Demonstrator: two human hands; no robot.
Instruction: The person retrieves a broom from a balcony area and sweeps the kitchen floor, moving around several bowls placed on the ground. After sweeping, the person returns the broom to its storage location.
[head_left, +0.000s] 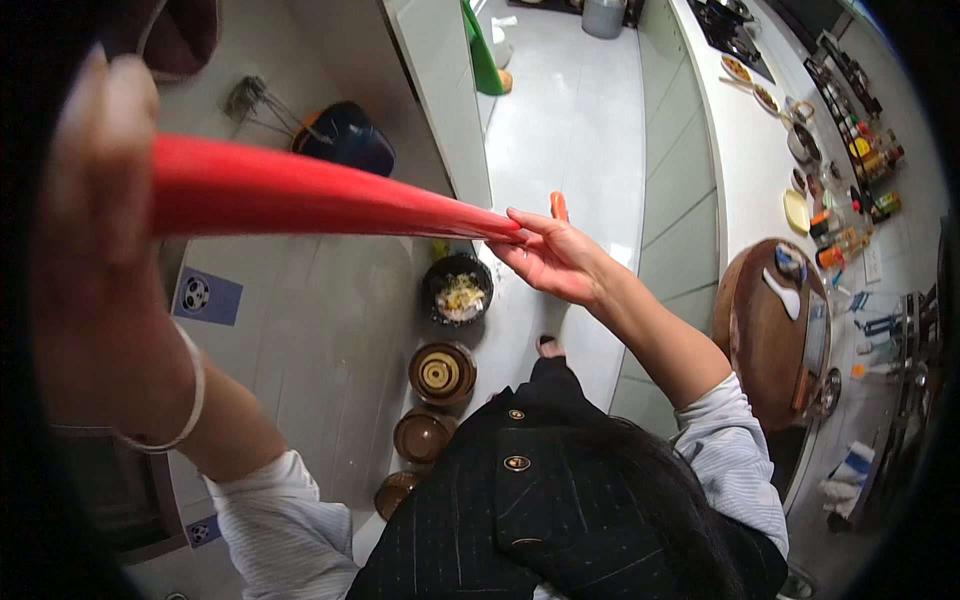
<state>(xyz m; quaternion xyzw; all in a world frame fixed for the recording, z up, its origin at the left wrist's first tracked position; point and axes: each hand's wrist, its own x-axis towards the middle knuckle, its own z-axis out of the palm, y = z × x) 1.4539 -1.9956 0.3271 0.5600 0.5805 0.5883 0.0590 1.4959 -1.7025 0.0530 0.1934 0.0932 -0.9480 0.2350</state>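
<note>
A red plastic bag or sheet (300, 191) is stretched taut between both hands. My left hand (112, 195), large and blurred near the camera at the upper left, grips its wide end and has a pale bangle on the wrist. The narrow, gathered end is pinched between the thumb and fingers of my right hand (551, 251), at the middle of the view. Just beyond the right hand, an orange rounded object (558, 205) shows partly. Below the red plastic, a black bin (457, 289) holding food scraps stands on the floor.
Brown glazed jars (442, 373) line the floor by the wall. On the right runs a white counter (739, 142) with a round wooden chopping board (772, 337), a cleaver (814, 337), bowls and bottles. A green dustpan-like object (484, 60) stands by the white panel at the top.
</note>
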